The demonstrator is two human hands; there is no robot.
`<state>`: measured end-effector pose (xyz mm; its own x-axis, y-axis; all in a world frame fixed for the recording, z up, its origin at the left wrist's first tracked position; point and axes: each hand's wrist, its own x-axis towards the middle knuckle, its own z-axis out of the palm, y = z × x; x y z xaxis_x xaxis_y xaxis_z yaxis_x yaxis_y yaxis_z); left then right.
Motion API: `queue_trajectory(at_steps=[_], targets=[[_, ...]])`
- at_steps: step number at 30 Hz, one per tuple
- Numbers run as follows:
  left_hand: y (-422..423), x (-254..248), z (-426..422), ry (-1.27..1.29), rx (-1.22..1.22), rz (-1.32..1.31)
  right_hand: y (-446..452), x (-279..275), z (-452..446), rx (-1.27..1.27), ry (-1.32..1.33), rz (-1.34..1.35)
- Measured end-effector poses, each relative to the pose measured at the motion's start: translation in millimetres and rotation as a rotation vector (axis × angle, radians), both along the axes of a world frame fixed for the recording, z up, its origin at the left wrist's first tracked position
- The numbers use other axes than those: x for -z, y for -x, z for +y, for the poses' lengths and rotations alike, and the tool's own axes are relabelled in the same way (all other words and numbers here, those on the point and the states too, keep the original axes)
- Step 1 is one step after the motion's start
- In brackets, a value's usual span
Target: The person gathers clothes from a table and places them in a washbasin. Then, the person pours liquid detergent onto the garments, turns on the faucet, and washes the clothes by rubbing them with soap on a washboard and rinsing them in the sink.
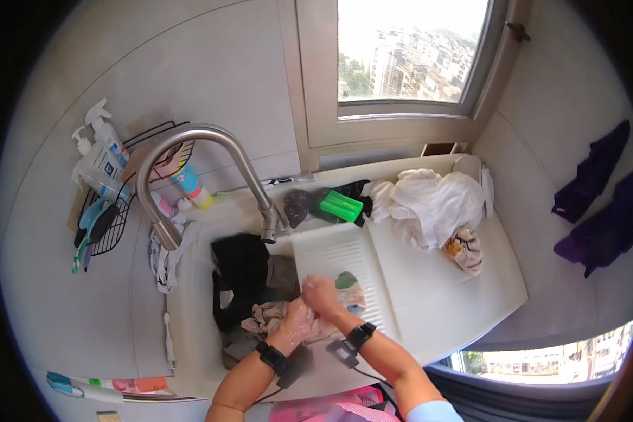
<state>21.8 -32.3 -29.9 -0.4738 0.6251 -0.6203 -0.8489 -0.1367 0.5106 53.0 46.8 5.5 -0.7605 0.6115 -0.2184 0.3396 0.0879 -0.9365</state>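
My left hand (pixel 295 326) and my right hand (pixel 322 295) meet at the edge between the sink basin and the ribbed washboard (pixel 325 247). Both are closed on a pale beige garment (pixel 263 318). Its bunched part hangs into the basin, while a part with a green and blue print spreads on the ribs beyond my right hand. White suds cover the left hand. Dark clothes (pixel 240 271) lie in the basin just left of the hands.
A curved metal faucet (pixel 235 144) arches over the basin. Behind the washboard, a green soap bar (pixel 342 206) rests on dark cloth. White laundry (pixel 432 200) and a patterned piece (pixel 464 251) lie on the right counter. A wire rack (pixel 112 232) holds bottles and brushes.
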Motion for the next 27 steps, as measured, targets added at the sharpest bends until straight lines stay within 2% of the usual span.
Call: queue_trajectory(at_steps=[2, 3, 4, 6, 8, 9, 12, 15, 16, 17, 18, 20, 23, 26, 27], targets=[[17, 29, -22, -0.147, 0.152, 0.008, -7, 16, -20, -0.041, -0.189, 0.228], [14, 16, -17, -0.158, 0.163, -0.032, -11, 5, -38, -0.024, -0.329, 0.507], [8, 5, -17, -0.159, 0.168, -0.078, -14, -4, -47, -0.033, -0.471, 0.664], [1, -44, -10, -0.162, 0.177, -0.154, -3, 24, -32, 0.014, -0.516, 0.528], [-4, -71, -12, -0.161, 0.186, -0.231, -8, -29, 11, -0.059, -0.183, 0.016], [-1, -62, -18, -0.232, 0.234, -0.108, -11, -16, 25, -0.185, -0.243, 0.160], [17, -113, -51, 0.026, 0.503, 0.693, -32, -23, 50, -0.670, -0.351, 0.280], [16, -112, -60, -0.243, 0.089, 0.377, -43, -25, 65, -0.499, -0.010, 0.139], [13, -111, -53, -0.343, -0.039, 0.253, -41, -27, 62, -0.400, 0.103, 0.259], [12, -90, -44, -0.275, -0.135, 0.056, -39, -44, 50, -0.298, 0.216, 0.376], [20, -55, -40, -0.274, 0.028, -0.032, -35, -58, 37, -0.196, 0.330, 0.489], [17, 5, -41, -0.316, 0.019, 0.471, -26, -54, -22, -0.272, 0.164, 0.521], [12, 11, -35, -0.253, 0.018, 0.178, -16, -17, -54, -0.218, -0.440, 0.494], [14, -6, -25, -0.132, 0.168, -0.139, -5, -33, -14, -0.034, -0.221, -0.081], [10, -9, -31, -0.152, 0.168, -0.138, 0, -6, -22, 0.047, -0.306, 0.156]])
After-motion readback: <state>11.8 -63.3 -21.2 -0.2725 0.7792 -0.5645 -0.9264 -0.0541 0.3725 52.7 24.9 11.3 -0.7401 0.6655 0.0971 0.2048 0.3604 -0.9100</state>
